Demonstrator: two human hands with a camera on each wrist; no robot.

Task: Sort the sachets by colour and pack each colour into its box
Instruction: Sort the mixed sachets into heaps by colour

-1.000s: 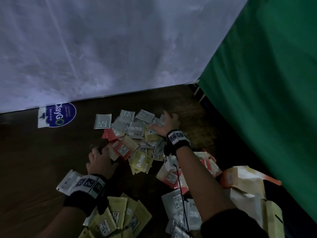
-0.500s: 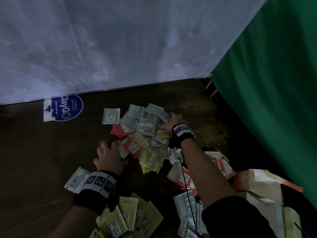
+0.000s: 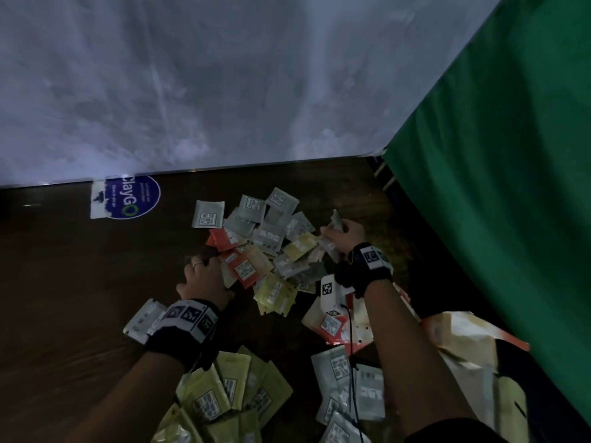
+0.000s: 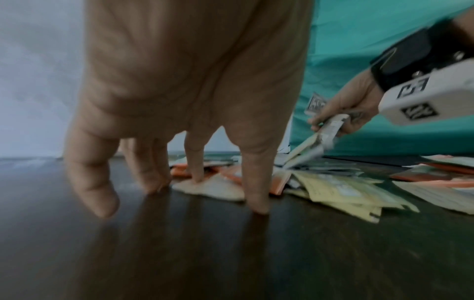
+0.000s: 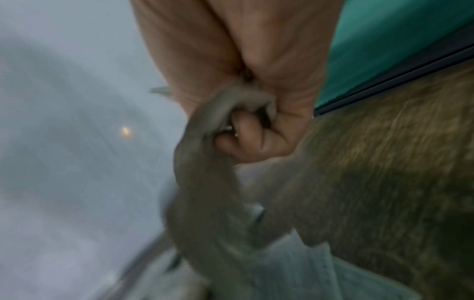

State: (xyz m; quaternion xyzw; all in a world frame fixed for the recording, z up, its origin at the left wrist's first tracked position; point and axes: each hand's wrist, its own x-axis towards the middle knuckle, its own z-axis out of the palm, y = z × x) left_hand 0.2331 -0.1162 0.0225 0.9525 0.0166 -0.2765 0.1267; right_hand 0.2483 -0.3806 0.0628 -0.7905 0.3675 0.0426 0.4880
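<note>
Lifted since a second ago, the right hand (image 3: 347, 233) has come up off the mixed heap of grey, orange and yellow paper sachets (image 3: 262, 251), its grip closed round a few grey sachets (image 4: 325, 125) raised above the dark wooden counter (image 3: 80, 282). Left hand (image 3: 204, 279) rests spread, fingertips (image 4: 256, 205) touching counter and a pale sachet (image 4: 212, 188), holding nothing.
</note>
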